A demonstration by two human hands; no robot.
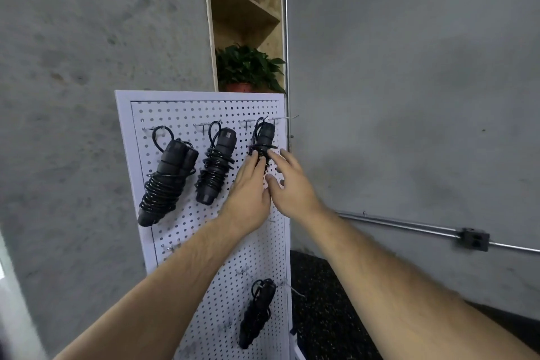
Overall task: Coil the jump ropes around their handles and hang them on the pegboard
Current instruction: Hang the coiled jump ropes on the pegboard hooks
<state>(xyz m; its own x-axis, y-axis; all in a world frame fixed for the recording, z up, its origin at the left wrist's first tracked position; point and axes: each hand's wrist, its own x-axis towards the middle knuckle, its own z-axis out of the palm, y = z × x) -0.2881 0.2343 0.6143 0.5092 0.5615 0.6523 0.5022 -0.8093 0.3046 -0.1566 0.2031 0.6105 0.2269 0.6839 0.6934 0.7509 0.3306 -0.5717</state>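
A white pegboard (187,231) stands against the grey wall. Three black coiled jump ropes hang from its top row of hooks: one at the left (168,175), one in the middle (216,164), one at the right (264,137). Another coiled rope (257,313) hangs low on the board. My left hand (248,193) reaches up to the right rope, its fingertips on the lower part of the bundle, which they partly hide. My right hand (292,184) is just beside it with fingers spread, holding nothing.
A wooden shelf (248,17) with two potted plants rises behind the board. A metal conduit (409,228) with an outlet box runs along the wall at the right. Dark speckled flooring (327,316) lies right of the board. Bare hooks (289,118) stick out of the board.
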